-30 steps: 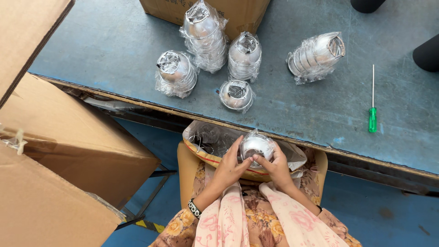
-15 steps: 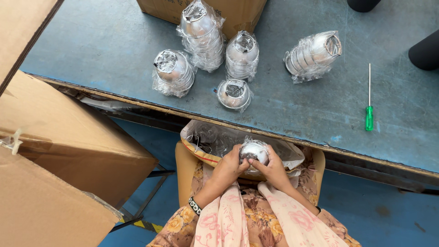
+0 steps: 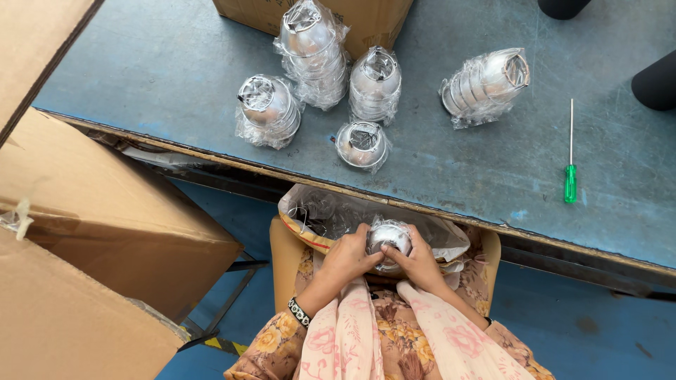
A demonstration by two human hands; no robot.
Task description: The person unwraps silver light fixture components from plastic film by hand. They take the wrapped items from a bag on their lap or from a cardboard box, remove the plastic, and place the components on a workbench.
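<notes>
Both my hands hold one shiny steel bowl [image 3: 388, 236] wrapped in clear plastic, just above my lap. My left hand [image 3: 347, 258] grips its left side, my right hand [image 3: 418, 261] its right side. Under them is a clear plastic bag [image 3: 317, 211] lying open in a cardboard box on my knees. On the blue-grey table [image 3: 176, 63] beyond stand several plastic-wrapped stacks of steel bowls: one at left [image 3: 267, 107], a tall one [image 3: 313, 51], one in the middle [image 3: 376, 83], a small one near the edge [image 3: 361, 144], and one lying on its side [image 3: 486, 83].
A green-handled screwdriver [image 3: 570, 174] lies on the table at right. Large cardboard boxes [image 3: 105, 211] stand at my left, another carton [image 3: 366, 17] at the table's far side. Two dark round objects [image 3: 655, 79] sit at the far right.
My hands with the wrapped bowl have sunk slightly lower toward my lap and closed more tightly around it. The stacks on the table have not moved.
</notes>
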